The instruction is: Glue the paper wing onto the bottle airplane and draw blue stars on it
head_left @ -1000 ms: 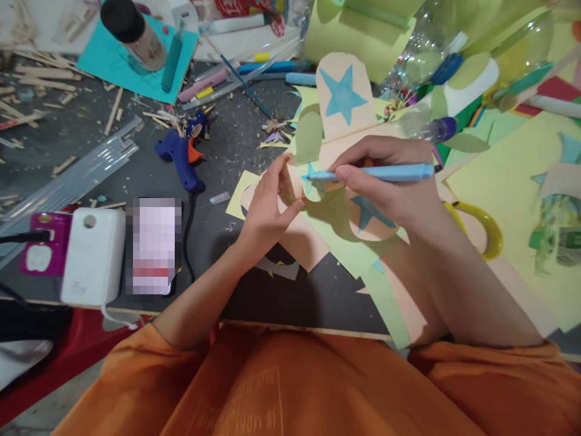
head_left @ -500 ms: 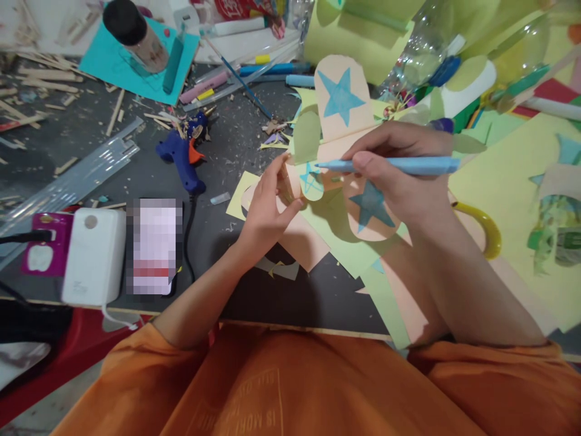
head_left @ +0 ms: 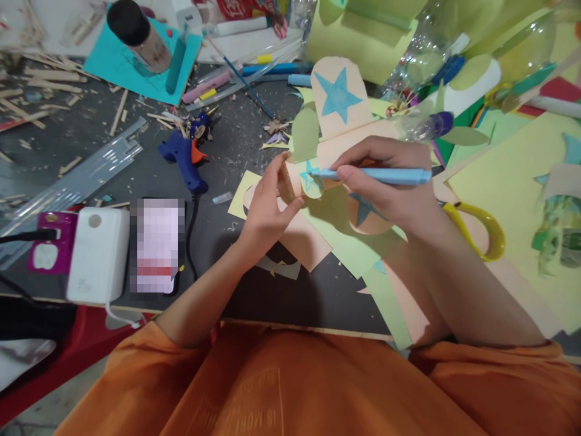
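My right hand (head_left: 385, 175) grips a light blue marker (head_left: 399, 175), its tip against a small pale green rounded flap. A blue star outline (head_left: 308, 177) is drawn on that flap. With fingers curled round one end, my left hand (head_left: 270, 203) holds the paper craft (head_left: 347, 144) that carries the flap. One peach flap with a filled blue star (head_left: 338, 95) stands out on its far side. Below my right hand, another starred flap (head_left: 363, 221) is partly covered. A plain green flap (head_left: 305, 134) sits near my left fingertips.
A blue glue gun (head_left: 184, 158) with its cord lies left of my hands, near a phone (head_left: 157, 245) and a white power bank (head_left: 97, 254). Yellow-handled scissors (head_left: 492, 233) lie right. Paper sheets, wood scraps, clear sticks (head_left: 86, 172) and plastic bottles surround the work.
My right hand has moved left and slightly down with the marker, whose tip now sits further onto the star. My left hand keeps its hold on the paper craft.
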`<act>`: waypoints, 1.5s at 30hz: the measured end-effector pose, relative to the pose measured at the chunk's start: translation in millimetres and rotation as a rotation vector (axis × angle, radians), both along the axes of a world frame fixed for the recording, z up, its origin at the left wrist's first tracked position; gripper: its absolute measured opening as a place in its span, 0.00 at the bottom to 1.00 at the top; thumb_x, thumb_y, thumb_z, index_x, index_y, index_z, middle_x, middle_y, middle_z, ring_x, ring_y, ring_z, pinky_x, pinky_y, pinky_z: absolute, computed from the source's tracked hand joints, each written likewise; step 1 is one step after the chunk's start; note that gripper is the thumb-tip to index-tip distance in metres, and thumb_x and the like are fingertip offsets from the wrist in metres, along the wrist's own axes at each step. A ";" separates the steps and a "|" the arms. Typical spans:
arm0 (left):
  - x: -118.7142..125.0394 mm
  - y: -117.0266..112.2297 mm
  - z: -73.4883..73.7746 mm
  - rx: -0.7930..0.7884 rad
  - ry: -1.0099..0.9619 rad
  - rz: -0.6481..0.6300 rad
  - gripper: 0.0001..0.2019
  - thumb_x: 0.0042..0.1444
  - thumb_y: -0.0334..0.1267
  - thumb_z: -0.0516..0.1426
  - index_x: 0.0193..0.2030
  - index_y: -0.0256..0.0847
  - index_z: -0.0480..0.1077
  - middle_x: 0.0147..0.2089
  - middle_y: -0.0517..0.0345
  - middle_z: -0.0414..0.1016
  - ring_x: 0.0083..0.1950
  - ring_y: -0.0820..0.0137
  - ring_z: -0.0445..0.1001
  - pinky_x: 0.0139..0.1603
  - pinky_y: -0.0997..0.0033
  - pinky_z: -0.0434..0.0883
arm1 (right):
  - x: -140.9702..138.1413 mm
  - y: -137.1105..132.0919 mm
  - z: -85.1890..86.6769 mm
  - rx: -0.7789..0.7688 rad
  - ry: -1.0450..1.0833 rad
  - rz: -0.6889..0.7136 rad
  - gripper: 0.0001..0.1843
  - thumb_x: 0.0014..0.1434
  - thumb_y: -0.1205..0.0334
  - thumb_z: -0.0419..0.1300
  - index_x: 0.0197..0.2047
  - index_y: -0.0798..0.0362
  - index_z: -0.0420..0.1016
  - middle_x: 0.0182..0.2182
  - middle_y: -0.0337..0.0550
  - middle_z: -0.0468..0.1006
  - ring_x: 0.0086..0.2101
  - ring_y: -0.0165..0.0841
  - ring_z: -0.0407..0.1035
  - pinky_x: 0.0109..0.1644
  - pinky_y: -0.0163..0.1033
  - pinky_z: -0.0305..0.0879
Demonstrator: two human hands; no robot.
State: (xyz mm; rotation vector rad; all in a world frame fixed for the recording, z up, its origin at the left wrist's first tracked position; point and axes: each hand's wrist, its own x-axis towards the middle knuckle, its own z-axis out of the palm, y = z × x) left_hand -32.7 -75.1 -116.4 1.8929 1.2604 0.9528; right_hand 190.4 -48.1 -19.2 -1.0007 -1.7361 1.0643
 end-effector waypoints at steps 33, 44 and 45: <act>0.5 -0.4 2.5 -0.005 -0.024 -0.001 0.40 0.64 0.65 0.57 0.76 0.56 0.46 0.76 0.44 0.62 0.72 0.47 0.68 0.65 0.47 0.73 | 3.7 1.9 2.0 0.042 -0.004 -0.022 0.09 0.61 0.63 0.68 0.29 0.48 0.77 0.25 0.37 0.79 0.24 0.29 0.68 0.28 0.38 0.63; -0.7 0.1 0.4 0.025 0.002 -0.004 0.40 0.65 0.63 0.56 0.77 0.56 0.44 0.75 0.45 0.63 0.73 0.47 0.67 0.68 0.47 0.70 | 4.2 2.5 2.4 0.045 -0.020 -0.005 0.10 0.61 0.62 0.67 0.27 0.49 0.77 0.24 0.37 0.78 0.24 0.30 0.67 0.28 0.38 0.62; -0.7 0.2 0.5 0.024 0.004 -0.006 0.40 0.65 0.63 0.56 0.77 0.56 0.44 0.76 0.45 0.62 0.73 0.47 0.67 0.69 0.47 0.69 | 4.7 2.7 2.1 0.044 -0.024 -0.009 0.09 0.61 0.62 0.67 0.28 0.48 0.77 0.24 0.38 0.78 0.24 0.30 0.68 0.28 0.39 0.62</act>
